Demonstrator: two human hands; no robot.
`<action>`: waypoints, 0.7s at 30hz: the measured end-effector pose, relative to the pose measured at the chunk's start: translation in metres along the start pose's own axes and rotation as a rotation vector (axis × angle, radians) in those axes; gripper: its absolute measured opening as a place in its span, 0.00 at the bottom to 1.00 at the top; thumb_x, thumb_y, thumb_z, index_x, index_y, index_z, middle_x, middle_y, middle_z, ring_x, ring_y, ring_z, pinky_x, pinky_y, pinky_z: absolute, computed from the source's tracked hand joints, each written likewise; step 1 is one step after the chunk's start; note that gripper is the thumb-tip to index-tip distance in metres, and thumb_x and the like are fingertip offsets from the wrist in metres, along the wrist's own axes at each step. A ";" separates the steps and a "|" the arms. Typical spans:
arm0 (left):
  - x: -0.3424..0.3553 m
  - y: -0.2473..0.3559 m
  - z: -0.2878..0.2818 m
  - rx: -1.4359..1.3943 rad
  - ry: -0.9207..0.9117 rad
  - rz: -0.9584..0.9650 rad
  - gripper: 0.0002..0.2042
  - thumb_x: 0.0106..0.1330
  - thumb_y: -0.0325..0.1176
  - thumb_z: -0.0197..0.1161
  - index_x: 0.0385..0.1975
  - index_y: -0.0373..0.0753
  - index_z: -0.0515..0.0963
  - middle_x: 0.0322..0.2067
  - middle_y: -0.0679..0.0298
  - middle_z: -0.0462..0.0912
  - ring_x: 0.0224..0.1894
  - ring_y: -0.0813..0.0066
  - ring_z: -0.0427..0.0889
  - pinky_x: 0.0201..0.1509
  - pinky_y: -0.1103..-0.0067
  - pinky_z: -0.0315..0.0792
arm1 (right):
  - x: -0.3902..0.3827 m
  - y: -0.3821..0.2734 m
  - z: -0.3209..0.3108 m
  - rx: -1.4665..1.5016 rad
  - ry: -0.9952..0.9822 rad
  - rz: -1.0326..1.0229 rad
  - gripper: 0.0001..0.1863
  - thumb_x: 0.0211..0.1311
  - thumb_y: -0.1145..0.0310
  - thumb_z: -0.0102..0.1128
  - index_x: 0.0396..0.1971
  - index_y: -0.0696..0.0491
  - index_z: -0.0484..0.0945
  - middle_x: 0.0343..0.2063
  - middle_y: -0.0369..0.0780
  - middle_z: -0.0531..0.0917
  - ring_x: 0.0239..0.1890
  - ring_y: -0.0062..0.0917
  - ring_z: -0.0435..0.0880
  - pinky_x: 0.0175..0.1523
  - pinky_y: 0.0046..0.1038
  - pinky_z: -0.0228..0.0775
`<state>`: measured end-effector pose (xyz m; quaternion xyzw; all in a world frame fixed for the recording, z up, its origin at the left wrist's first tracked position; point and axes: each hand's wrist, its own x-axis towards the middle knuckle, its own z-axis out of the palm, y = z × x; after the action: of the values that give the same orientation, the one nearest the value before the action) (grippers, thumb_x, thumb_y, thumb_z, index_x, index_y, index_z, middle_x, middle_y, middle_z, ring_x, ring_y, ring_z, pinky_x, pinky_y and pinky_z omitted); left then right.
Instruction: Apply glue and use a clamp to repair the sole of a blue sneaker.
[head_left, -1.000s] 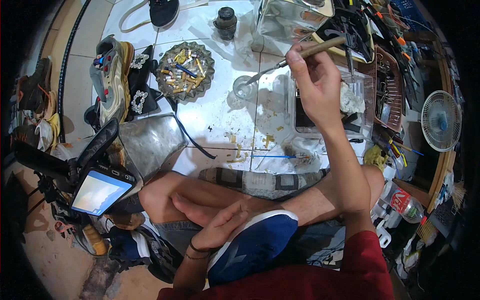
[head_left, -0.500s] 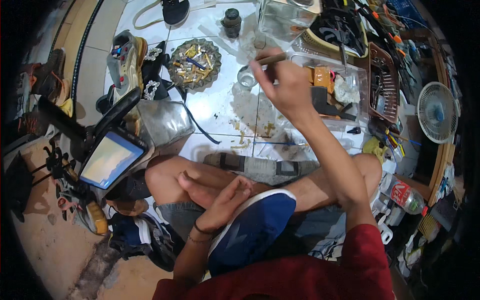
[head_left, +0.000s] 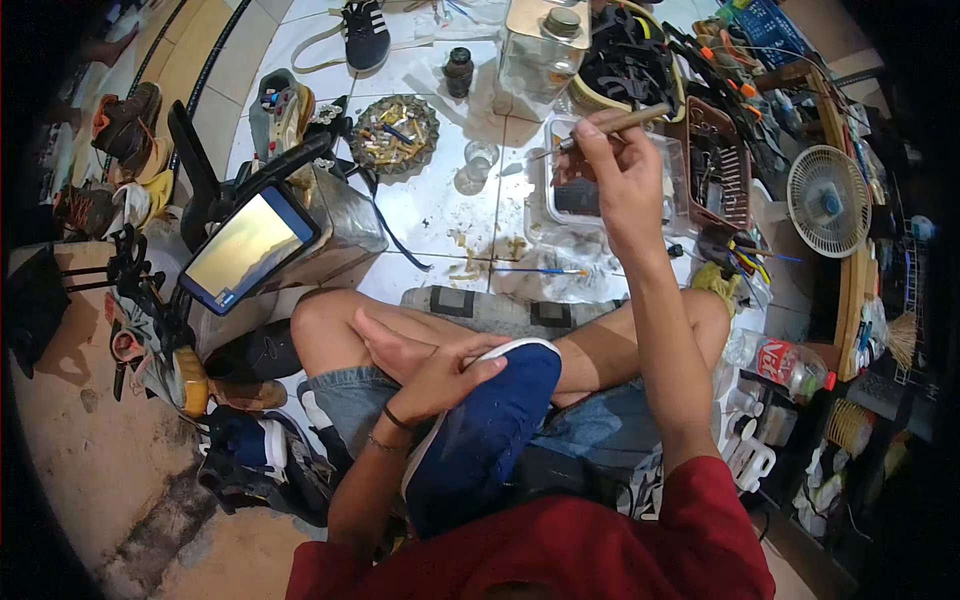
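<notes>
A navy blue shoe [head_left: 495, 430] with a white sole edge lies across my lap, its toe pointing away from me. My left hand [head_left: 445, 375] grips its left side near the toe, thumb on the upper. Raised over the clear plastic box [head_left: 552, 205], my right hand [head_left: 625, 180] is closed around an awl with a wooden handle [head_left: 640, 117]. The awl's thin metal end points left, toward a small clear glass [head_left: 480, 160] on the white tiles. My right palm and fingers hide part of the box.
An ashtray full of cigarette butts [head_left: 395, 135], a dark small bottle [head_left: 458, 72] and a large glass jar [head_left: 540, 60] stand farther off. A thin blue brush [head_left: 540, 271] lies before my legs. At left are a mounted phone [head_left: 250, 250] and shoes; at right, a fan [head_left: 828, 200] and bottle [head_left: 785, 365].
My right hand, with the awl, has moved away from the small glass and turned palm inward. My left thumb now rests on the shoe's upper. The whole view has shifted a little.
</notes>
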<state>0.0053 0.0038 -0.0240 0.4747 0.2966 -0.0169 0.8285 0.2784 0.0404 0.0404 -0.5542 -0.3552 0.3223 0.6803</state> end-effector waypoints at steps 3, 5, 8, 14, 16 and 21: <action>0.000 -0.007 0.005 0.053 0.036 0.026 0.17 0.71 0.35 0.60 0.55 0.35 0.73 0.48 0.61 0.80 0.51 0.77 0.77 0.54 0.82 0.71 | -0.024 -0.023 0.001 0.101 -0.004 0.029 0.12 0.67 0.67 0.61 0.40 0.61 0.74 0.26 0.40 0.82 0.27 0.22 0.85 0.32 0.25 0.81; 0.004 -0.020 0.001 -0.028 0.040 0.056 0.15 0.71 0.35 0.60 0.52 0.35 0.74 0.46 0.64 0.80 0.47 0.78 0.77 0.51 0.82 0.72 | -0.037 -0.023 0.005 0.181 0.019 -0.008 0.11 0.67 0.67 0.61 0.40 0.60 0.74 0.28 0.41 0.82 0.28 0.24 0.85 0.32 0.26 0.81; 0.001 -0.007 0.006 0.410 0.206 0.196 0.16 0.70 0.40 0.61 0.50 0.35 0.76 0.39 0.62 0.83 0.42 0.77 0.79 0.45 0.79 0.73 | -0.058 -0.030 0.000 0.229 -0.044 -0.004 0.11 0.69 0.68 0.58 0.41 0.63 0.75 0.33 0.43 0.82 0.31 0.26 0.85 0.37 0.30 0.82; 0.004 -0.001 0.009 0.472 0.239 0.258 0.16 0.64 0.40 0.67 0.39 0.30 0.81 0.31 0.49 0.84 0.34 0.61 0.84 0.40 0.72 0.74 | -0.117 0.016 -0.012 0.010 -0.107 0.167 0.10 0.66 0.74 0.60 0.41 0.65 0.79 0.38 0.44 0.84 0.35 0.26 0.85 0.44 0.28 0.80; 0.001 0.003 0.010 0.551 0.237 0.113 0.17 0.64 0.38 0.68 0.44 0.30 0.80 0.36 0.55 0.85 0.40 0.72 0.83 0.46 0.78 0.74 | -0.137 0.023 -0.020 -0.199 -0.142 0.183 0.08 0.66 0.75 0.61 0.40 0.64 0.79 0.35 0.43 0.84 0.36 0.23 0.84 0.44 0.23 0.78; 0.002 -0.002 0.014 0.544 0.262 0.154 0.17 0.62 0.39 0.69 0.41 0.31 0.80 0.32 0.53 0.85 0.35 0.65 0.84 0.41 0.74 0.74 | -0.176 0.032 -0.024 -0.117 -0.103 0.250 0.04 0.68 0.76 0.56 0.38 0.61 0.73 0.33 0.46 0.84 0.37 0.26 0.84 0.44 0.24 0.76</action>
<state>0.0134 -0.0078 -0.0212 0.6983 0.3486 0.0282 0.6246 0.2020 -0.1125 -0.0161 -0.6157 -0.3361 0.4110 0.5822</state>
